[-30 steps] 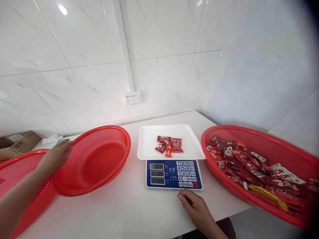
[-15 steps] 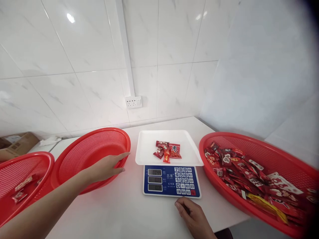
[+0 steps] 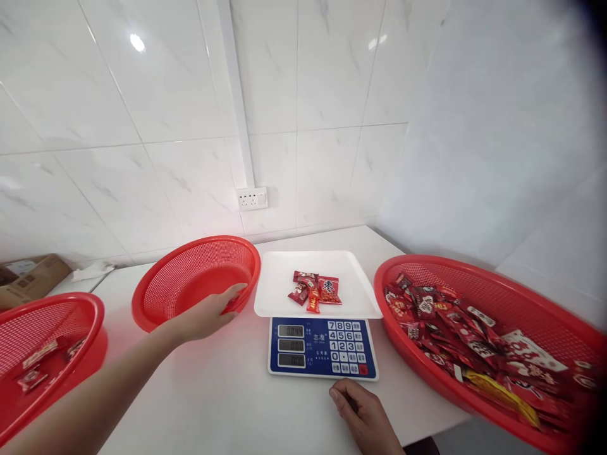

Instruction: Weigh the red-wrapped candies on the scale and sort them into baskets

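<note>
My left hand point(image 3: 208, 314) reaches to the right side of an empty red mesh basket point(image 3: 156, 278), its fingers over the inner wall and the thumb low near the rim. My right hand point(image 3: 363, 411) rests on the table with fingers curled, close to the front edge of a blue digital scale point(image 3: 323, 347); nothing shows in it. On the scale's white tray point(image 3: 275, 268) lie several small red candy packets point(image 3: 303, 291) and a larger red packet with a big character point(image 3: 329, 289).
At the right, a red basket point(image 3: 455, 268) is heaped with red packets point(image 3: 474, 328) and one yellow packet point(image 3: 502, 395). Another red basket point(image 3: 97, 313) at the left holds a few packets point(image 3: 35, 377). A cardboard box point(image 3: 35, 278) and a wall socket point(image 3: 252, 198) are behind.
The empty basket has slid to the right with my left hand, nearer the scale tray and away from the left basket. My right hand stays by the scale. The view has shifted slightly.
</note>
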